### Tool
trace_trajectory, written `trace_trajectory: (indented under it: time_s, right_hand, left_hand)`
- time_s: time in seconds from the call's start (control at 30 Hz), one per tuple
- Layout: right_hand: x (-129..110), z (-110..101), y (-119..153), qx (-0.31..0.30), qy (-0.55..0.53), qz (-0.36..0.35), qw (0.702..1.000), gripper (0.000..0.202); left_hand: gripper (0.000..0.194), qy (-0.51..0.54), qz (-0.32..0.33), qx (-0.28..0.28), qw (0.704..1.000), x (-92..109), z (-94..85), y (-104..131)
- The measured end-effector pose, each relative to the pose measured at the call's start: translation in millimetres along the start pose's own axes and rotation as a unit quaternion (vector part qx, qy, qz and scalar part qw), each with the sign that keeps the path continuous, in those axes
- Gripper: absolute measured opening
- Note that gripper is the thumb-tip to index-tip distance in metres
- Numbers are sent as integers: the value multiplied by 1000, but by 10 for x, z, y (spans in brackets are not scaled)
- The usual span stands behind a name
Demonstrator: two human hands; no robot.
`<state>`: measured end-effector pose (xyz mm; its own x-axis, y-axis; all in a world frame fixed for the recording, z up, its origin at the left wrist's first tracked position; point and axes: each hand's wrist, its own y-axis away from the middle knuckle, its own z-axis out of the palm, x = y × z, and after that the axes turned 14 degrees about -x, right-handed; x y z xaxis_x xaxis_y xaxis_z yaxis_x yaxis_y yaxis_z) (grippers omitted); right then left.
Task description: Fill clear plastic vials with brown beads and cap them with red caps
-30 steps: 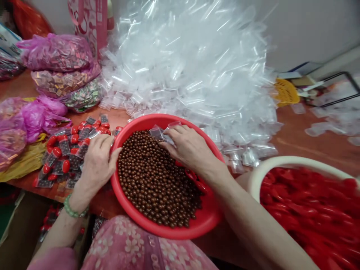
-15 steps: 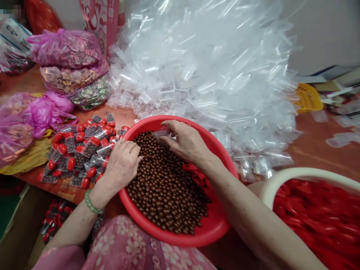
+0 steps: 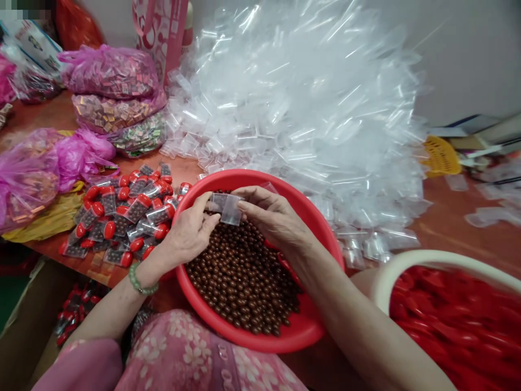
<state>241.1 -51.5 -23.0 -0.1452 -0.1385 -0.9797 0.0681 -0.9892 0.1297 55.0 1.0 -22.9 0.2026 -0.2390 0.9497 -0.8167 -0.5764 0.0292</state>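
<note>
A red basin point(image 3: 313, 328) holds a heap of small shiny brown balls point(image 3: 244, 282), with red caps point(image 3: 288, 269) at its right side. Over the far left part of the balls, my left hand point(image 3: 191, 228) pinches a small clear plastic box point(image 3: 217, 202) between thumb and fingers. My right hand point(image 3: 271, 212) grips another clear piece point(image 3: 232, 210), which meets or overlaps the first. Whether the two are joined I cannot tell. Left of the basin lies a pile of ball-filled clear boxes with red caps point(image 3: 122, 217).
A large heap of clear plastic boxes point(image 3: 301, 108) rises behind the basin. At right stands a cream tub point(image 3: 382, 293) full of red caps point(image 3: 451, 320). Pink bags point(image 3: 109, 73) of small pieces sit at left. Below the table edge is a cardboard box point(image 3: 24, 320) with capped boxes inside.
My right hand has come slightly nearer and right from the basin's far side. My left hand has moved right from the rim over the balls, and clear pieces now show between both hands.
</note>
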Motion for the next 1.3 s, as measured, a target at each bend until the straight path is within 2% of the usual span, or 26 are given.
trace_trajectory:
  time_s: [0.07, 0.1, 0.17, 0.3, 0.4, 0.47, 0.6, 0.7, 0.8, 0.9, 0.97, 1.03, 1.13, 1.2, 1.3]
  right_hand:
    - [18, 4, 30, -9, -4, -8, 1000, 29]
    - [30, 12, 42, -17, -1, -7, 1000, 29]
    - [58, 53, 59, -23, -4, 6, 1000, 31]
    - [118, 213, 68, 45, -46, 51, 997, 49]
    - [136, 305, 81, 99, -64, 64, 991, 54]
    - [123, 329, 103, 100, -69, 71, 990, 52]
    - [56, 329, 151, 54, -74, 75, 993, 44]
    - [12, 304, 174, 38, -94, 78, 992, 40]
    - [-10, 251, 199, 28, -130, 88, 987, 41]
    - [-29, 176, 212, 30, -133, 85, 987, 39]
    - [-44, 122, 181, 56, -67, 44, 995, 37]
    - [-56, 69, 99, 101, 75, -6, 992, 34]
    - [-47, 7, -100, 158, 306, -11, 939, 26]
    - [-16, -14, -240, 165, 402, 20, 901, 20]
    - [44, -11, -386, 149, 511, 60, 844, 19]
  left_hand:
    - [34, 151, -17, 2, 988, -29, 29, -49]
    - [33, 192, -24, 7, 981, -46, 43, -70]
    - [28, 203, -29, 12, 979, -70, 67, -97]
    - [32, 78, -21, 40, 996, -72, 91, -89]
    - [37, -14, 1, 56, 998, -68, 91, -64]
    - [40, -45, 30, 49, 997, -79, 84, -54]
    - [43, -92, 86, 23, 992, -100, 53, -55]
    - [39, -183, 120, 6, 976, -84, 20, -70]
    - [32, -290, 151, -17, 945, -52, -10, -94]
    - [25, -377, 150, -28, 914, -24, -47, -139]
    - [22, -427, 126, -37, 895, -3, -84, -178]
    - [20, -486, 100, -67, 866, 26, -130, -217]
    - [17, -583, 77, -137, 797, 77, -187, -264]
    - [22, -626, 69, -178, 756, 90, -195, -286]
    - [26, -657, 76, -212, 719, 59, -151, -303]
